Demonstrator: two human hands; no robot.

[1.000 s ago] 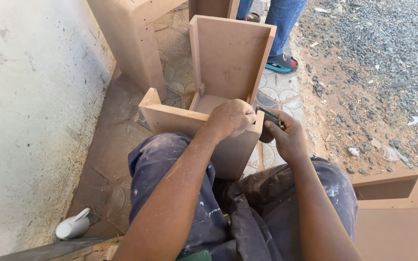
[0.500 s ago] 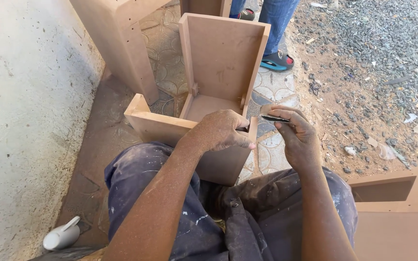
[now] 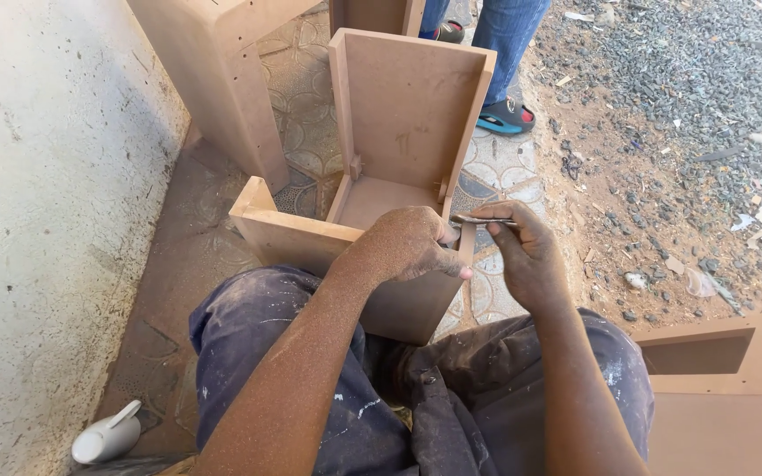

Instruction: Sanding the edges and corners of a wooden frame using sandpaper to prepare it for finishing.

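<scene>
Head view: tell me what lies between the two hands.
In the head view, only the box's near corner and the thin blade that the right hand pinches lie between it and the left hand.

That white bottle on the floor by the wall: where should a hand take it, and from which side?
Probably around the body of the white bottle, coming from above. It lies on its side beside the wall, so the rounded body faces up, with fingers closing across its width. The slim spout end points up and to the right and looks too thin to hold firmly. Both hands are busy at the wooden box.
</scene>
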